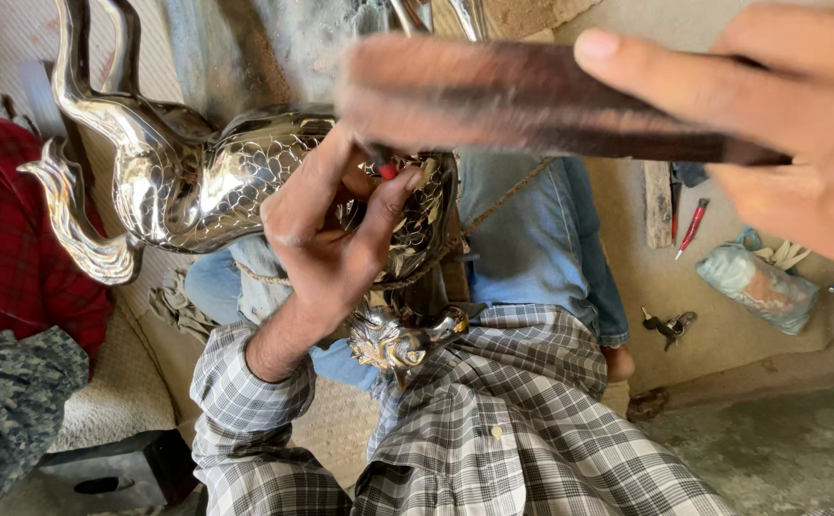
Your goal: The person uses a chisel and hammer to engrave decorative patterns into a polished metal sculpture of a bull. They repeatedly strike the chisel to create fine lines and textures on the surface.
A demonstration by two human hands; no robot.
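The left hand is pinched around a thin punch-like tool with a red band, thumb and fingertips pressed together on it, and its tip meets the scaled surface of a shiny silver metal figure that lies directly under and behind this hand. The figure, patterned with fish-like scales, stretches away to the left of the hand, where a curved neck rises and a wavy tail fin hangs down; just below the wrist sits a small cast animal head of the same metal. The right hand is above and to the right of the left, close to the camera and blurred, its fingers closed around a dark wooden bar that reaches leftward over the punch. Whether the bar touches the punch cannot be told. Below both hands lie the person's legs in blue jeans and the grey checked sleeves. To the right of the right hand, on the floor, are a red-handled tool, a crumpled plastic bag and a small dark clamp. Far left of the left hand, another person in red checked cloth sits nearby.
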